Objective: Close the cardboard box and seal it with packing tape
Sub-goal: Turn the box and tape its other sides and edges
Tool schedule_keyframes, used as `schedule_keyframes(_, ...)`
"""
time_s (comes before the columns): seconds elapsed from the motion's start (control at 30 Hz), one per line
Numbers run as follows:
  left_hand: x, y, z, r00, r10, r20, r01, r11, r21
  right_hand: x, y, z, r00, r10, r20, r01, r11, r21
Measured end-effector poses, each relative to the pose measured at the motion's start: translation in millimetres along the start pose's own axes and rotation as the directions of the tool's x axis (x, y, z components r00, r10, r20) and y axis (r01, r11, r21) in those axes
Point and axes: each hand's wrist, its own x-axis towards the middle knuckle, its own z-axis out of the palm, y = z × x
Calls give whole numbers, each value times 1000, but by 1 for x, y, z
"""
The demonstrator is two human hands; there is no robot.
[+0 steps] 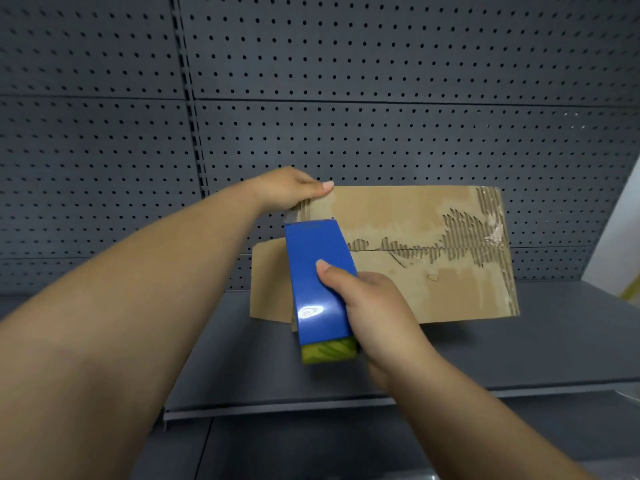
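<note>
On a grey shelf (519,348), the cardboard box (415,282) is seen closed, its torn flaps met at a centre seam not yet visibly taped. The blue tape dispenser (317,282) is wrapped firmly by the right hand (377,317) at the seam's left end; beyond it, the box's far corner is pinched by the left hand (287,192).

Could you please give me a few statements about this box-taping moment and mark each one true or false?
1. The right hand grips a blue tape dispenser. True.
2. The left hand rests flat on the shelf. False: it pinches the box's far left corner.
3. The box's top paper is torn. True.
4. The box's flaps stand wide open. False: they lie closed.
5. The wall is perforated. True.
</note>
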Motion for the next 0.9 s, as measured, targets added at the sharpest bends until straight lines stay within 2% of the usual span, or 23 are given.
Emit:
schedule_keyframes(0.07, -2, 2, 1, 994, 36, -104, -36, 999, 3, 1, 0, 1, 1000, 1, 7, -1, 1000, 10)
schedule_keyframes(0.13, -5, 6, 4, 963, 140, -231, -78, 963, 260, 2, -1, 2, 1000, 4, 4, -4, 1000, 15)
schedule_keyframes(0.2, -10, 10, 9, 925, 316, -210, -160, 826, 541, 2, 1, 3, 1000, 5, -3, -5, 1000, 15)
schedule_keyframes(0.27, -13, 10, 14, 914, 388, -118, -234, 742, 628, 2, 3, 5, 1000, 4, -6, -4, 1000, 9)
schedule_keyframes(0.3, -14, 8, 16, 926, 368, -84, -241, 746, 621, 1, 4, 6, 1000, 6, -5, -6, 1000, 5)
schedule_keyframes(0.4, -15, 4, 16, 969, 246, 21, -225, 845, 486, -1, 9, 9, 1000, 8, 0, -8, 1000, -1)
schedule_keyframes(0.47, -15, 4, 13, 970, 238, 54, -236, 861, 451, -2, 12, 11, 1000, 2, 2, -2, 1000, -4)
schedule_keyframes(0.67, -3, 1, 21, 948, 315, -56, -230, 793, 564, -12, 21, 21, 998, -32, -48, 33, 999, 17)
schedule_keyframes(0.9, 9, -2, 20, 955, 293, -41, -223, 805, 549, -16, 35, 28, 992, -32, -123, 37, 998, 40)
